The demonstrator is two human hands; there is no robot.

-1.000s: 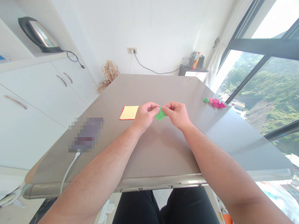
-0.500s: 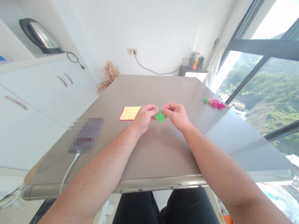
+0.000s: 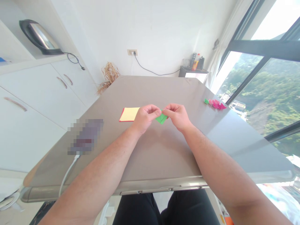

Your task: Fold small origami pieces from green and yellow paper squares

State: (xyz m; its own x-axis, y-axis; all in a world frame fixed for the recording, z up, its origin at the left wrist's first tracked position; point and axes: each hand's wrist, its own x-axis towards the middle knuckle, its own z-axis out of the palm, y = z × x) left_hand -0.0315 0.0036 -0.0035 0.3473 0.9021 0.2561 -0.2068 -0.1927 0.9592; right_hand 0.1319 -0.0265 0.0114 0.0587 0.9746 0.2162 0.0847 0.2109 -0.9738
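A small green piece of folded paper (image 3: 161, 119) is pinched between both hands above the middle of the table. My left hand (image 3: 146, 117) grips its upper left side, thumb on top. On the upper right side, my right hand (image 3: 176, 114) pinches it with thumb and curled fingers. The paper's lower corner points toward me; its top edge is partly hidden by the fingertips. Just left of my left hand lies a stack of yellow paper (image 3: 128, 114) with a red edge, its right part covered by that hand.
Several pink folded paper pieces and a green one (image 3: 206, 101) lie at the table's right edge by the window. A blurred phone-like object (image 3: 87, 136) with a white cable (image 3: 67, 173) is at the left. The grey table (image 3: 161, 156) ends in a rim before my lap.
My left thumb has slid right along the green paper's top, nearer my right thumb. The paper has shifted slightly right and turned a little. Both hands still pinch it.
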